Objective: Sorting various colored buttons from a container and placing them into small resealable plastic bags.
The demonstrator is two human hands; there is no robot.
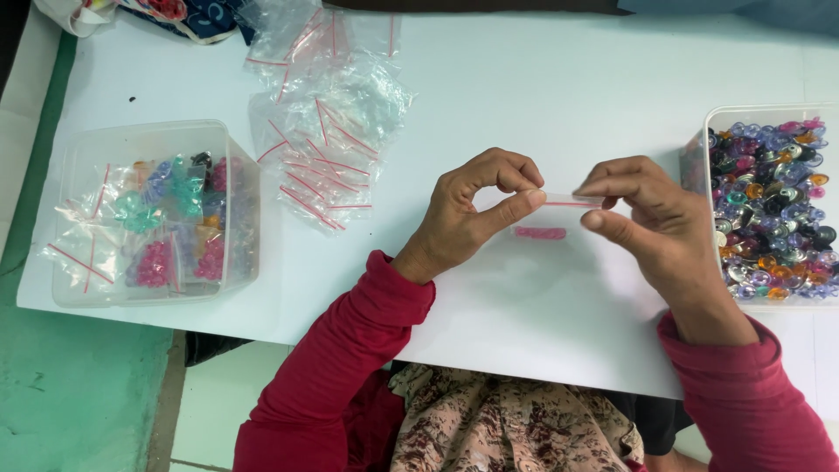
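White table [542, 96]: L hand [463, 214] & R hand [651, 218] pinch bag [559, 214] w/ pink beads [540, 232]; best press seal evenly, keep bag level.

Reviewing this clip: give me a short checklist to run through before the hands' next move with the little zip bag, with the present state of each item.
1. Left hand pinching the small clear bag at its top strip: ok.
2. Right hand pinching the other end of the strip: ok.
3. Pink beads sit inside the bag, below the strip: ok.
4. Strip pressed shut along its whole length: cannot tell.
5. Tub of filled bags within reach on the left: ok.
6. Pile of empty bags lies apart from the hands: ok.
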